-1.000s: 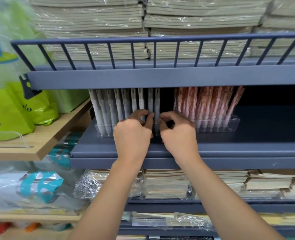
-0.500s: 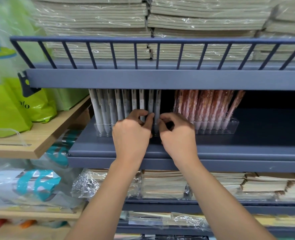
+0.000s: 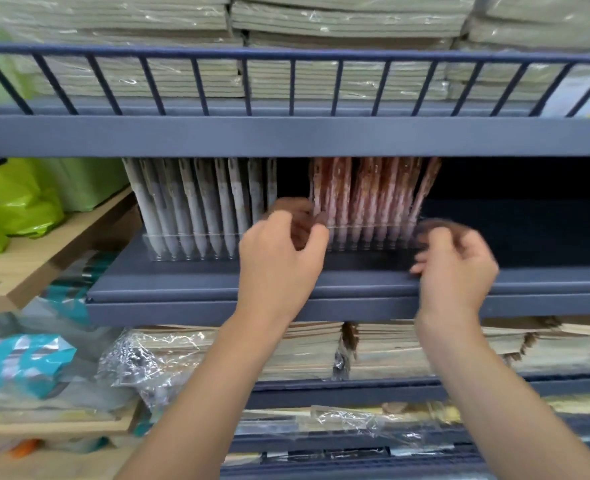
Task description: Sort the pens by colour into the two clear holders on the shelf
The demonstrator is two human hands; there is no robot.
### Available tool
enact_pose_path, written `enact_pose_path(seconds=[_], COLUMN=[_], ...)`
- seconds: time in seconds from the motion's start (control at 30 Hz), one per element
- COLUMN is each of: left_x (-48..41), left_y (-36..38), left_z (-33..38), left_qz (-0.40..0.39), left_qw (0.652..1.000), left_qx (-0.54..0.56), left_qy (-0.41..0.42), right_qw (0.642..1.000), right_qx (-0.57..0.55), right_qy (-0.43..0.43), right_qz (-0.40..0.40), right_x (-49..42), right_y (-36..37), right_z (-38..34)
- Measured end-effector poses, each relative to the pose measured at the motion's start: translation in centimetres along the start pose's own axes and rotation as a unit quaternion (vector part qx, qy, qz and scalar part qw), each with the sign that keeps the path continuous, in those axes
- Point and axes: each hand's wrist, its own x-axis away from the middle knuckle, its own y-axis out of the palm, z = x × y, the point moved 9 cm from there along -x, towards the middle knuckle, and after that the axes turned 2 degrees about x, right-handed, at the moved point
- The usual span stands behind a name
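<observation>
On the grey shelf (image 3: 217, 284), white pens (image 3: 196, 206) fill the left clear holder (image 3: 182, 253) and red pens (image 3: 366, 199) the right holder (image 3: 373, 241); sorting looks done. The left hand (image 3: 279, 261) and right hand (image 3: 456, 268) flank the red row, fingers curled; blur hides any grip.

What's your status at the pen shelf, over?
Left hand, fingers curled, at left end of red wrapped pens; right hand at right end; grips blurred. White wrapped pens, red ones in separate clear plastic holders. Nothing blocking.
</observation>
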Motion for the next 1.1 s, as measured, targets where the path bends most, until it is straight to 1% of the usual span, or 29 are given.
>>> enact_pose_path(seconds=[0.03, 0.1, 0.23, 0.33, 0.4, 0.47, 0.6, 0.77, 0.9, 1.1], left_x=[0.2, 0.5, 0.1, -0.7, -0.9, -1.0, -0.8, -0.4, -0.3, -0.2], left_y=[1.2, 2.8, 4.4, 5.0, 5.0, 4.8, 4.7, 4.2, 4.2, 4.0], left_z=[0.0, -0.2, -0.5, -2.0, -2.7, -2.8, -2.4, -2.4, -2.7, -3.0], left_qz=[-0.013, -0.012, 0.026, 0.032, 0.036, 0.043, 0.053, 0.068, 0.071, 0.082], left_qw=[1.0, 1.0, 0.998, 0.996, 0.995, 0.995, 0.992, 0.991, 0.989, 0.988], left_qx=[0.003, -0.01, -0.045, -0.036, -0.034, -0.049, -0.081, -0.084, -0.079, -0.068], left_qy=[-0.009, -0.018, -0.021, -0.07, -0.084, -0.081, -0.08, -0.083, -0.107, -0.112], right_qw=[1.0, 1.0, 0.994, 0.98, 0.971, 0.966, 0.961, 0.962, 0.962, 0.963], right_qx=[0.001, 0.008, 0.02, 0.072, 0.101, 0.125, 0.178, 0.187, 0.192, 0.184], right_qy=[0.003, -0.008, -0.025, -0.053, -0.07, -0.082, -0.087, -0.079, -0.074, -0.087], right_qz=[0.016, 0.007, -0.105, -0.178, -0.205, -0.21, -0.195, -0.184, -0.177, -0.176], right_x=[-1.5, -3.9, -6.6, -7.0, -7.2, -7.4, -7.7, -7.5, -7.4, -6.8], right_y=[-0.9, -1.3, 1.4, 3.2, 3.9, 4.0, 4.1, 3.6, 3.5, 3.2], right_z=[0.0, -0.1, 0.8, 1.2, 1.3, 1.5, 1.7, 1.8, 1.9, 1.4])
